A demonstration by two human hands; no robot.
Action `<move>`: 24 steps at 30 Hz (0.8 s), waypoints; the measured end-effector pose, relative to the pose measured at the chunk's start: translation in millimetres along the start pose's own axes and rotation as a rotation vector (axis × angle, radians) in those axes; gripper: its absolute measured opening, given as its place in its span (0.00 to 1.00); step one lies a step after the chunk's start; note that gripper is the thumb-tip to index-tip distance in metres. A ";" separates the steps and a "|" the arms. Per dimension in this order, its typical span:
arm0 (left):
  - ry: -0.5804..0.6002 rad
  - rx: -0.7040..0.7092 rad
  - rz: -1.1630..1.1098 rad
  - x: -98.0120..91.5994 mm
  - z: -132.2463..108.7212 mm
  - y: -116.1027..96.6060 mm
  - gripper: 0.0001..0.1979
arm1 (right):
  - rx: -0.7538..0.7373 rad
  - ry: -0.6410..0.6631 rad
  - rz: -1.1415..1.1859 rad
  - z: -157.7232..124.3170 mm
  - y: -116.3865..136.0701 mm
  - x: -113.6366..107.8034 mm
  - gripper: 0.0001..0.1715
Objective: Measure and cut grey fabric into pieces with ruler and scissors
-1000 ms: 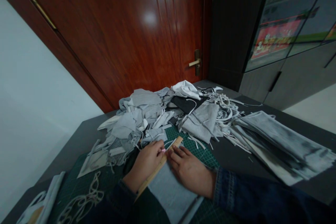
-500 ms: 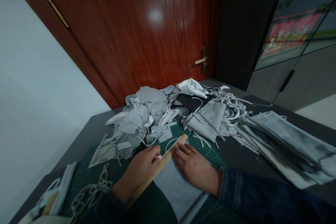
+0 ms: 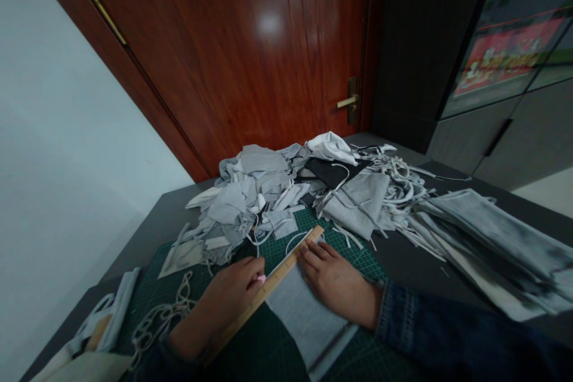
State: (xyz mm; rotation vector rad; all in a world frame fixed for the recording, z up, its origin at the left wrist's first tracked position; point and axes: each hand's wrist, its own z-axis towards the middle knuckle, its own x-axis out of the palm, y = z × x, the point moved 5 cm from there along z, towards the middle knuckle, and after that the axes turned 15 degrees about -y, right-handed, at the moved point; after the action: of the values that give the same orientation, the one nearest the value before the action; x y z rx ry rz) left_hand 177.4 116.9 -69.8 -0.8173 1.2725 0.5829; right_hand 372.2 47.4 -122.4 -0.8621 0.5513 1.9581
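Observation:
A wooden ruler [image 3: 273, 282] lies diagonally across a grey piece of cloth [image 3: 304, 316] on a green cutting mat [image 3: 277, 349]. My right hand [image 3: 335, 280] rests on the cloth, its fingers slightly apart and their tips pressing on the ruler near its far end. On the ruler's left side, my left hand [image 3: 224, 295] is closed around a small pink object [image 3: 261, 279], mostly hidden by the fingers. A thin strip of white shows along the ruler's left edge.
Grey fabric scraps [image 3: 233, 203] are heaped behind the mat. Folded cloth [image 3: 492, 233] lies at the right, with tangled cords [image 3: 398, 182] nearby. Loose cord [image 3: 156, 322] and rolled fabric [image 3: 119, 310] are at the left. A door [image 3: 224, 59] stands behind.
My left hand has slid down and left along the ruler with the pink object. My right hand keeps its place on the ruler and cloth. The view has shifted slightly.

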 end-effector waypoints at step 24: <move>0.051 -0.253 -0.067 -31.6 -14.5 69.8 0.09 | 0.006 -0.017 -0.017 -4.4 -0.2 10.6 0.26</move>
State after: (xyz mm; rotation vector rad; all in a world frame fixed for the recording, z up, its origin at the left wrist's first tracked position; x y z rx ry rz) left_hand 107.8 148.8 -54.7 -1.0861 1.2273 0.6818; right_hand 370.1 50.5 -133.3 -0.8432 0.5377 1.9463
